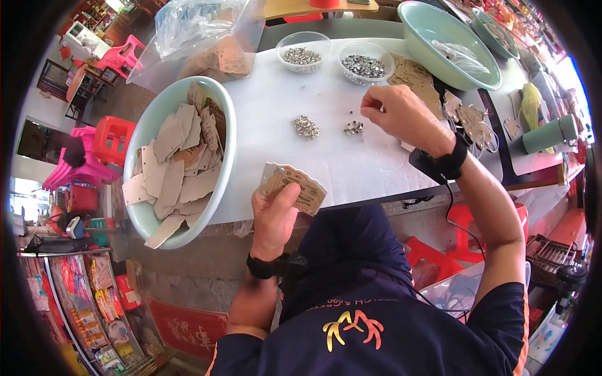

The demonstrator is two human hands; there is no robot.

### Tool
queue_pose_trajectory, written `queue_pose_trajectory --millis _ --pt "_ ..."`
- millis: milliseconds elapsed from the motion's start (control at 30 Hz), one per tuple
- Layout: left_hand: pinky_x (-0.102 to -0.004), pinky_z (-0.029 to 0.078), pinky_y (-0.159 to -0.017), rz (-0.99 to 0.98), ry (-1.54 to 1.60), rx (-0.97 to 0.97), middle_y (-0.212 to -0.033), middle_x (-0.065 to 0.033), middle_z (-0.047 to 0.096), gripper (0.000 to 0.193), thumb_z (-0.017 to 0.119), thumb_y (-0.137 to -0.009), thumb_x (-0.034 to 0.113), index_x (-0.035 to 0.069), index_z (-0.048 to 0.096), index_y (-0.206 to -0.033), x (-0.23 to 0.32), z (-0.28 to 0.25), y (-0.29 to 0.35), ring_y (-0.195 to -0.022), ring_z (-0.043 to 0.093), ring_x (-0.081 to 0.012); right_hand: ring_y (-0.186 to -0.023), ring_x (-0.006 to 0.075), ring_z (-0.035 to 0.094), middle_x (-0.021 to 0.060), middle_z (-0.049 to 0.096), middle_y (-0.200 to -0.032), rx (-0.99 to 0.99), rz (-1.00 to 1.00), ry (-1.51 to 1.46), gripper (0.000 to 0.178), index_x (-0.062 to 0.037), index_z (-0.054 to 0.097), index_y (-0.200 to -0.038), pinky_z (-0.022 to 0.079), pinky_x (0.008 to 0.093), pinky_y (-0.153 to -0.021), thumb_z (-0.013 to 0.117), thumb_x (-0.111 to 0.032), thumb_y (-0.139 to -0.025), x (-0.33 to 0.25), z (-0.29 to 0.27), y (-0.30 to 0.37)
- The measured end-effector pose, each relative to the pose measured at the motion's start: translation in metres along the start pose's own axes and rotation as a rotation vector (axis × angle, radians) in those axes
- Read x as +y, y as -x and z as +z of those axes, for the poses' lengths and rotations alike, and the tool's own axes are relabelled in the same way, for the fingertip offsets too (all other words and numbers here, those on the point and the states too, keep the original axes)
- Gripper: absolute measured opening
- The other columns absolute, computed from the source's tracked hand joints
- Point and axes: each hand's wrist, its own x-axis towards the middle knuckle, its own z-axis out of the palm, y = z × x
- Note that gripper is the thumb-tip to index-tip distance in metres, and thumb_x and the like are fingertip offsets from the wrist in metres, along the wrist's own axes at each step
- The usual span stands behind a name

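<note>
My left hand [273, 218] grips a brown printed cardboard piece [303, 187] with a wavy edge at the table's front edge, thumb on top. My right hand [407, 114] is closed in a pinch above the table; anything between its fingertips is too small to make out. Just below and left of those fingers lies a small heap of shiny metal fasteners [354, 128]. A larger heap of silvery metal bits [306, 128] sits to its left. Behind them stand two clear bowls, one with small silver parts [301, 56], the other with darker round parts [364, 66].
A pale green tub [229, 141] full of cardboard pieces [170, 135] stands at the left. Another green tub [433, 37] with plastic bags is at the far right. Cardboard pieces with cords [475, 125] and a green bottle [544, 136] lie right. A clear bin [241, 37] stands far left.
</note>
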Motion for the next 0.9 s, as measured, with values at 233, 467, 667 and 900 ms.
queue_pose_trajectory --millis 233,467,667,900 --pt "-0.0345 0.05 -0.09 -0.046 0.029 -0.027 -0.106 -0.0059 0.066 0.026 0.06 -0.09 0.0 0.002 0.062 -0.115 0.003 -0.004 0.002 -0.099 0.062 -0.0154 -0.069 0.0379 0.061 0.0222 0.061 -0.074 -0.116 -0.116 0.04 0.014 0.0041 0.06 -0.081 0.048 0.0408 -0.065 0.059 -0.01 -0.083 -0.034 0.027 -0.055" --pt "-0.0313 0.053 -0.086 -0.057 -0.023 -0.034 -0.104 -0.0068 0.066 0.024 0.062 -0.091 0.003 0.0 0.061 -0.115 0.005 0.003 0.003 -0.095 0.063 -0.0135 -0.071 0.0402 0.061 0.0222 0.061 -0.073 -0.039 -0.227 0.26 0.01 0.0034 0.06 -0.079 0.049 0.0459 -0.064 0.054 -0.004 -0.082 -0.017 0.064 -0.098" --pt "-0.0287 0.054 -0.08 -0.077 -0.068 -0.028 -0.103 -0.0074 0.066 0.024 0.061 -0.092 0.004 -0.002 0.06 -0.115 0.007 0.004 0.003 -0.092 0.064 -0.0125 -0.073 0.0365 0.064 0.0193 0.063 -0.073 -0.084 -0.233 0.503 0.006 0.0011 0.06 -0.079 0.053 0.0439 -0.065 0.055 -0.003 -0.079 -0.015 0.08 -0.107" --pt "-0.0281 0.054 -0.08 -0.06 -0.147 -0.056 -0.103 -0.0079 0.066 0.025 0.062 -0.092 0.008 -0.003 0.06 -0.115 0.006 0.005 -0.003 -0.092 0.063 -0.0119 -0.073 0.0339 0.065 0.017 0.063 -0.076 -0.051 -0.263 0.529 0.007 -0.0003 0.059 -0.08 0.053 0.0421 -0.064 0.057 -0.007 -0.081 -0.015 0.08 -0.106"
